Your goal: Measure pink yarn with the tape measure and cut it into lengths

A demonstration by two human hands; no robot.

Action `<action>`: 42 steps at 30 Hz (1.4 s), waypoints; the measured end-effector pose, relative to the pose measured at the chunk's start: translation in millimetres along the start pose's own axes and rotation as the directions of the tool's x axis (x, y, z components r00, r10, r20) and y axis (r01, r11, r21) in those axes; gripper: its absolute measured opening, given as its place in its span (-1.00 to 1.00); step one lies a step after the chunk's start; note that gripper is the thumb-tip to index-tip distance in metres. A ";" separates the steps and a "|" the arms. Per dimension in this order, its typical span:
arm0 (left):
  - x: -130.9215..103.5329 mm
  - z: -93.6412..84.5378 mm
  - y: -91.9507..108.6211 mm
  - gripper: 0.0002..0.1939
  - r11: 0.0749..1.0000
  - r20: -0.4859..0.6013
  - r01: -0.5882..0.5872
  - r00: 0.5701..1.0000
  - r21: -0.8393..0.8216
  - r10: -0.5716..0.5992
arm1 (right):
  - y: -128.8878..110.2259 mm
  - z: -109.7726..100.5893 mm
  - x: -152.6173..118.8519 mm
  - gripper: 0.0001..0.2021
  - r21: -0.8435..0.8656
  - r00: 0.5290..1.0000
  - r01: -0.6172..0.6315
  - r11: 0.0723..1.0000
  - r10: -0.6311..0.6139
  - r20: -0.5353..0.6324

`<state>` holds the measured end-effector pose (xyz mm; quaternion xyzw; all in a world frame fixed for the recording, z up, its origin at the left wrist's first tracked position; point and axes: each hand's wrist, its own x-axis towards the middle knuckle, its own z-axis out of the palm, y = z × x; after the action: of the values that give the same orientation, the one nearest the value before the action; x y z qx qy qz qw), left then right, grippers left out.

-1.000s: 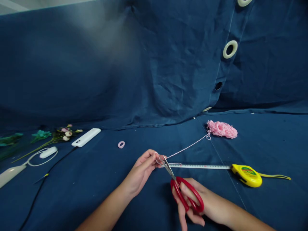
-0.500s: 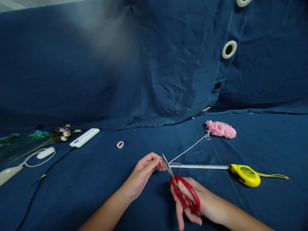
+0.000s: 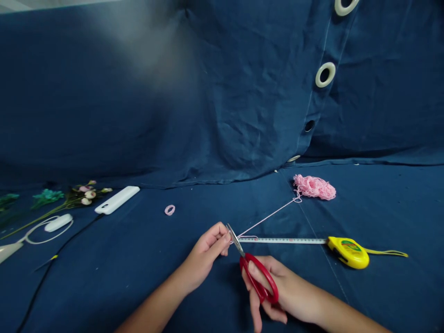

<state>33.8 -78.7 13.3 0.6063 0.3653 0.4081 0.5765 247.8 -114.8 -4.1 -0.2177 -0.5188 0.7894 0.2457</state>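
Between its fingertips my left hand (image 3: 210, 247) pinches pink yarn (image 3: 267, 217), which runs up and right to a loose pink yarn bundle (image 3: 315, 187). Red-handled scissors (image 3: 259, 280) are in my right hand (image 3: 277, 286), with the thumb and fingers through the loops. Their blades point up and left and lie at the yarn beside my left fingertips. Whether the strand is cut through I cannot tell. From a yellow tape measure (image 3: 348, 252), the white blade stretches left across the cloth to near the scissors.
A small coil of pink yarn (image 3: 169, 210) lies left of my hands. Further left are a white power strip (image 3: 117, 200) with a black cable, a white corded device (image 3: 58, 223) and artificial flowers (image 3: 88, 194). A blue curtain (image 3: 222, 92) hangs behind.
The scissor blades have closed together at the yarn by my left fingertips. The whole view has shifted slightly, so the resting things appear a little further left.
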 end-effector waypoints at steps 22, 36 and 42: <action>-4.3 17.3 -12.1 -0.65 0.997 -0.049 0.042 0.998 -0.070 -0.045 | 12.7 -1.8 -8.2 -0.41 0.038 0.987 0.159 0.987 -0.158 -0.029; -6.7 22.9 -7.0 -0.65 0.996 0.024 0.056 0.998 0.064 -0.058 | 16.9 -10.4 -4.6 -0.29 -0.056 0.972 0.229 0.972 -0.231 -0.038; 7.9 -0.1 -14.4 -0.67 0.949 -0.189 0.093 0.970 -0.303 -0.155 | 17.5 -6.4 -3.4 -0.34 -0.089 0.989 0.123 0.988 -0.130 -0.075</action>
<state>37.2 -70.4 -0.4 0.4437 0.3978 0.4822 0.6422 251.4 -118.3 -22.4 -0.2261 -0.5542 0.7402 0.3064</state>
